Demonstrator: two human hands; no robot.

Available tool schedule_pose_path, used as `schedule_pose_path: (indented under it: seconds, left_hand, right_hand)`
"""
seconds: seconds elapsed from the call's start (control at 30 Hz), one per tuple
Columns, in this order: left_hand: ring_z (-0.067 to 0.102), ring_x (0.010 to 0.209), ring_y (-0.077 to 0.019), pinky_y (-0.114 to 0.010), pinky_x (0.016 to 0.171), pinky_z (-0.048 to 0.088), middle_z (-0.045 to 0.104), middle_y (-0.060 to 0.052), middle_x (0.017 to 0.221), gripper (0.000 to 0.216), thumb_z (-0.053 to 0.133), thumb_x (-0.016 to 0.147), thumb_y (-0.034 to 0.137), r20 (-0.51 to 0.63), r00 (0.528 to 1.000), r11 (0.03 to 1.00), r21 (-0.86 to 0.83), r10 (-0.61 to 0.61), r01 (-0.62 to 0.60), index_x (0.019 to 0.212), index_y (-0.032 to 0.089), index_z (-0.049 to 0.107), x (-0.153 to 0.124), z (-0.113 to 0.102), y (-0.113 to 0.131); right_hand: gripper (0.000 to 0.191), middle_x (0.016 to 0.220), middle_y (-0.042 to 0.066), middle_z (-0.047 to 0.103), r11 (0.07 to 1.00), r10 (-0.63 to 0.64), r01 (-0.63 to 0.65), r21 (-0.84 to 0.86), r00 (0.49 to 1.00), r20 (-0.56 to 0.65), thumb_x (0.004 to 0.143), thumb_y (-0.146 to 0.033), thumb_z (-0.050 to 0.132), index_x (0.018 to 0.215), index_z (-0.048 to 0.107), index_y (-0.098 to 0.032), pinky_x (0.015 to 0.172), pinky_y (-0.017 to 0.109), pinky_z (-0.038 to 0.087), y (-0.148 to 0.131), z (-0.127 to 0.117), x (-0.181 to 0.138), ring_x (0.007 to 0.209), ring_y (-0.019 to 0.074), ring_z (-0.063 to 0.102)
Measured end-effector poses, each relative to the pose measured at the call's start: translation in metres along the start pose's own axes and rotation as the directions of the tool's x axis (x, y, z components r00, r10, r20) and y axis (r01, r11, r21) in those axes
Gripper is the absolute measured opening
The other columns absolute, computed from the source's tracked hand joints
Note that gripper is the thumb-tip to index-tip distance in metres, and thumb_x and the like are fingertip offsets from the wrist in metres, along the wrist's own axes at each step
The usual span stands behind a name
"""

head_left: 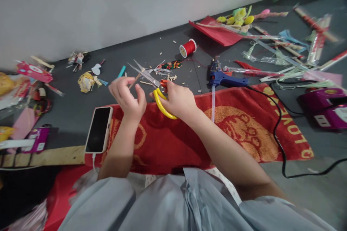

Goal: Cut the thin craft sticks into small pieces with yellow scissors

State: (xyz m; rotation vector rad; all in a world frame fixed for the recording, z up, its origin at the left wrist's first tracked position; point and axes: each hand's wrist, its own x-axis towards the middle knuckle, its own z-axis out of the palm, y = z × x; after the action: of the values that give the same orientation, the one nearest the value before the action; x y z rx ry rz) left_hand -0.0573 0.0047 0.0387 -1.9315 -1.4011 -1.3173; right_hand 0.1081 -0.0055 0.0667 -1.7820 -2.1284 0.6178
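Observation:
My right hand grips yellow-handled scissors, whose blades are spread apart and point up-left. My left hand pinches a thin wooden stick just to the left of the blades, its tip close to the open blades. Both hands hover over the near edge of a red towel with an orange pattern, spread on the dark table.
A phone with a cable lies left of my left arm. A blue glue gun with a black cord, a red thread spool, red paper, wrapped sticks and craft scraps lie behind; purple boxes at right.

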Motion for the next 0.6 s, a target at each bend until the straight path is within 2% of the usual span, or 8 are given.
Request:
schedule_pose_path:
  seconds: [0.07, 0.17, 0.27, 0.6]
  left_hand:
    - [0.060, 0.096, -0.0196, -0.039, 0.088, 0.047, 0.061, -0.008, 0.097, 0.019, 0.043, 0.092, 0.033, 0.057, 0.997, 0.999, 0.008, -0.044, 0.044, 0.101, 0.020, 0.054, 0.001, 0.001, -0.005]
    - [0.063, 0.090, -0.0156, -0.031, 0.080, 0.051, 0.064, -0.006, 0.098, 0.025, 0.044, 0.093, 0.038, 0.148, 0.977, 0.987, -0.036, -0.152, 0.159, 0.104, 0.019, 0.055, -0.002, 0.004, -0.011]
    - [0.065, 0.086, -0.0131, -0.027, 0.078, 0.052, 0.065, -0.004, 0.096, 0.025, 0.044, 0.093, 0.039, 0.138, 0.970, 0.977, -0.039, -0.201, 0.209, 0.102, 0.020, 0.057, -0.005, 0.007, -0.013]
    - [0.067, 0.078, -0.0131, -0.028, 0.076, 0.053, 0.068, -0.002, 0.081, 0.031, 0.043, 0.094, 0.044, 0.133, 0.977, 0.985, -0.023, -0.169, 0.174, 0.089, 0.020, 0.063, -0.001, 0.003, -0.011]
  right_hand:
    - [0.067, 0.094, 0.015, 0.071, 1.000, -0.015, 0.015, -0.003, 1.000, 0.004, 0.088, -0.071, 0.032, 0.107, 0.057, -0.012, 0.069, 0.035, 0.044, 0.000, 0.000, -0.001, 0.085, 0.0311, 0.069]
    - [0.068, 0.091, 0.016, 0.071, 0.999, -0.032, 0.033, -0.017, 0.999, 0.025, 0.088, -0.071, 0.031, 0.106, 0.058, -0.011, 0.068, 0.035, 0.044, -0.001, -0.002, -0.003, 0.084, 0.0309, 0.069]
    - [0.068, 0.088, 0.015, 0.070, 0.998, -0.053, 0.055, -0.030, 0.997, 0.048, 0.089, -0.071, 0.031, 0.105, 0.058, -0.011, 0.067, 0.033, 0.043, -0.002, -0.005, -0.005, 0.083, 0.0299, 0.069]
    - [0.066, 0.091, 0.014, 0.070, 0.995, -0.101, 0.101, -0.010, 0.994, 0.033, 0.090, -0.069, 0.030, 0.107, 0.056, -0.011, 0.066, 0.031, 0.040, 0.001, -0.004, -0.006, 0.083, 0.0271, 0.068]
